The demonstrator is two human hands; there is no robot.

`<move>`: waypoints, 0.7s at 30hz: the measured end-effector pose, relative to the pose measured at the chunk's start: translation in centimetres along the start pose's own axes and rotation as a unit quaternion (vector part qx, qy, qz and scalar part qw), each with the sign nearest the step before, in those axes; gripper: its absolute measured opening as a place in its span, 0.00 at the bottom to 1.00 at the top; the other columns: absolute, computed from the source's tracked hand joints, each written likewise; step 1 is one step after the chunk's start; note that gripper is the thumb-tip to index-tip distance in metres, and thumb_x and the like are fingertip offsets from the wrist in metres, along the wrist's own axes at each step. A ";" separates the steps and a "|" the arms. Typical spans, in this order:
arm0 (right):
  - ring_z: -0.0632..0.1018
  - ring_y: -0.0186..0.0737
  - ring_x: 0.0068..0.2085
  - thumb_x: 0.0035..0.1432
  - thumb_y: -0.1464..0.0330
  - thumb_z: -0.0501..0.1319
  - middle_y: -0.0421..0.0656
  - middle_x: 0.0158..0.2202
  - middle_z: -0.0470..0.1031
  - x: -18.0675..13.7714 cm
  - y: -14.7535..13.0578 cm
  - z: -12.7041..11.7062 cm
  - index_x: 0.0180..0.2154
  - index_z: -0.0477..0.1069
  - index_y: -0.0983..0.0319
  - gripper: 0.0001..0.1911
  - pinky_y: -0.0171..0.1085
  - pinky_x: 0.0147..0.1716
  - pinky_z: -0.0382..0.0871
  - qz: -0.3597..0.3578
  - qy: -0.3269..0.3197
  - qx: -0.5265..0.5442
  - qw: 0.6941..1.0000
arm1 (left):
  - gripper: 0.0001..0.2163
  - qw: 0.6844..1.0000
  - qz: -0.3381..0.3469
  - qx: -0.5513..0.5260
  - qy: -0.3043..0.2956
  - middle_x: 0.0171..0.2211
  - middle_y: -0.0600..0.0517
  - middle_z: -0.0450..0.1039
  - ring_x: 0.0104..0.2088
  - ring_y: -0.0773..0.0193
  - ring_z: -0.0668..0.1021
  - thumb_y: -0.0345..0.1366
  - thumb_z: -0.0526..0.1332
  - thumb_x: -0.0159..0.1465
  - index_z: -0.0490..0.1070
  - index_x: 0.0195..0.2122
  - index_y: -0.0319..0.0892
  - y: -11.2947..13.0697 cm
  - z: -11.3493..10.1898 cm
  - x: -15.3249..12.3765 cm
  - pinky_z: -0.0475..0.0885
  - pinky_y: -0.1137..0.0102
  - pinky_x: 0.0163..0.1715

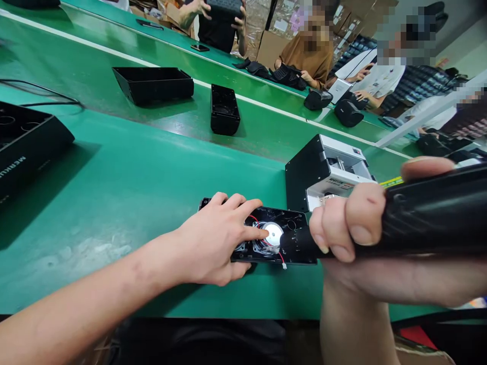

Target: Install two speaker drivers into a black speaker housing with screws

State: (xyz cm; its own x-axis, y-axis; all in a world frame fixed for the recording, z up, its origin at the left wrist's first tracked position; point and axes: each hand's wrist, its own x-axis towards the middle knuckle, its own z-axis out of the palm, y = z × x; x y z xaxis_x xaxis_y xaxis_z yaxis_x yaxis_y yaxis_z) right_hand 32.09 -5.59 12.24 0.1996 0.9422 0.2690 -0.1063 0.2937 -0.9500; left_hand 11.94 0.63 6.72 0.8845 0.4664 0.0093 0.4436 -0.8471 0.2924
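A flat black plastic speaker panel (279, 238) lies on the green bench mat (125, 203) close to the near edge, in front of the person. In its middle sits a round speaker driver with a shiny silver centre (273, 234), and thin red wires (280, 256) run across the panel and off its near edge, ending in a small white plug.

The left hand (215, 238) lies spread flat over the left part of the panel, pressing it down, with the index fingertip touching the silver centre of the driver (nothing is clasped in this hand; the fingers are open and extended). The right hand (346, 223) is wrapped tightly around a thick black power screwdriver (418, 215), which reaches in from the right edge of the view and lies almost level; its front end is over the right part of the panel, just beside the driver. The bit itself cannot be made out.

Just behind the panel stands a small black-and-white box-shaped machine (327, 170). Farther back on the green conveyor belt (95, 76) lie a black open rectangular tray (152, 83) and a black rectangular speaker housing (224, 109), well apart from the hands. At the left edge rests a larger black housing with pale lettering (26, 147). Across the belt, other people (310, 53) sit handling black parts.
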 end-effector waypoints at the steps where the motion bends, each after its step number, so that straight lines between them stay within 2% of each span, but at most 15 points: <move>1: 0.61 0.34 0.13 0.61 0.37 0.66 0.33 0.19 0.65 0.0 0.3 0.2 0.44 0.82 0.44 0.22 0.39 0.11 0.59 -0.051 -0.008 0.033 0.998 | 0.26 1.000 0.005 -0.001 0.005 0.72 0.41 0.61 0.61 0.38 0.73 0.46 0.69 0.64 0.75 0.64 0.58 -0.1 0.1 0.0 0.69 0.43 0.56; 3: 0.66 0.34 0.14 0.69 0.43 0.62 0.34 0.21 0.71 0.0 0.9 0.5 0.47 0.83 0.51 0.23 0.38 0.11 0.61 -0.110 -0.024 0.078 0.991 | 0.26 1.000 0.017 -0.004 0.022 0.71 0.40 0.62 0.60 0.38 0.73 0.47 0.68 0.63 0.75 0.64 0.58 -0.3 0.4 0.0 0.69 0.43 0.54; 7: 0.70 0.33 0.17 0.71 0.44 0.60 0.34 0.22 0.72 -0.2 1.8 0.6 0.48 0.82 0.54 0.24 0.35 0.16 0.66 -0.101 -0.027 0.089 0.991 | 0.25 0.998 0.031 -0.003 0.053 0.69 0.39 0.65 0.57 0.40 0.74 0.48 0.68 0.63 0.76 0.62 0.56 -0.6 1.0 0.0 0.69 0.46 0.52; 15: 0.69 0.33 0.17 0.67 0.42 0.64 0.34 0.21 0.73 -0.1 2.1 0.6 0.47 0.82 0.54 0.24 0.32 0.16 0.65 -0.079 -0.023 0.101 0.991 | 0.25 0.998 0.030 0.003 0.052 0.70 0.40 0.65 0.58 0.40 0.74 0.49 0.67 0.63 0.75 0.62 0.57 -0.5 1.0 0.1 0.69 0.47 0.52; 21: 0.68 0.33 0.16 0.65 0.42 0.67 0.35 0.21 0.73 -0.1 2.5 1.0 0.45 0.83 0.55 0.24 0.32 0.16 0.66 -0.078 -0.018 0.120 0.989 | 0.26 1.000 0.016 0.003 0.019 0.71 0.41 0.63 0.60 0.40 0.73 0.48 0.68 0.64 0.75 0.63 0.58 -0.3 0.4 0.1 0.69 0.47 0.53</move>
State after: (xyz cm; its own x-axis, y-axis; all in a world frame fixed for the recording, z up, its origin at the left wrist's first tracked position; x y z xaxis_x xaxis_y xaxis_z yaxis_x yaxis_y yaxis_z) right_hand 30.85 -4.78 10.00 0.1975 0.8859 0.4198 -0.3067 0.4626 -0.8318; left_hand 11.95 0.82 6.21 0.8921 0.4483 0.0560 0.4159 -0.8633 0.2860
